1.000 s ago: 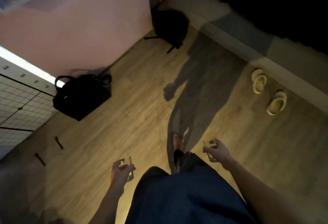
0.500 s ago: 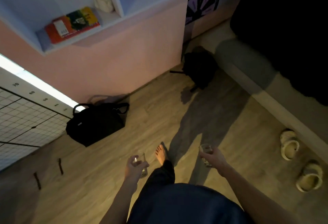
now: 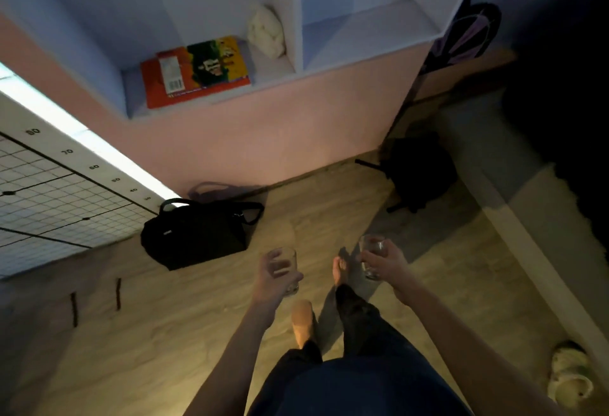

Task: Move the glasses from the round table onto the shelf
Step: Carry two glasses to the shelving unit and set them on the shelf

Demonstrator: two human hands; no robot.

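Observation:
My left hand (image 3: 272,278) is wrapped around a short clear glass (image 3: 286,267), held upright above the wooden floor. My right hand (image 3: 385,265) grips a second clear glass (image 3: 371,255) at about the same height. The white shelf (image 3: 362,56) is mounted on the pink wall ahead and above, with two open compartments. Its left compartment holds an orange and green book (image 3: 197,71) and a pale lumpy object (image 3: 267,31); the right compartment looks bare. The round table is out of view.
A black handbag (image 3: 197,234) lies on the floor by the wall, a dark backpack (image 3: 418,171) sits in the corner. A gridded board (image 3: 49,198) leans at the left. A bed base (image 3: 514,217) runs along the right, with a slipper (image 3: 570,379) beside it. My bare feet are below the hands.
The view has tilted up and closed in on the wall, so the shelf now fills the top. Both hands have risen a little, still holding the glasses.

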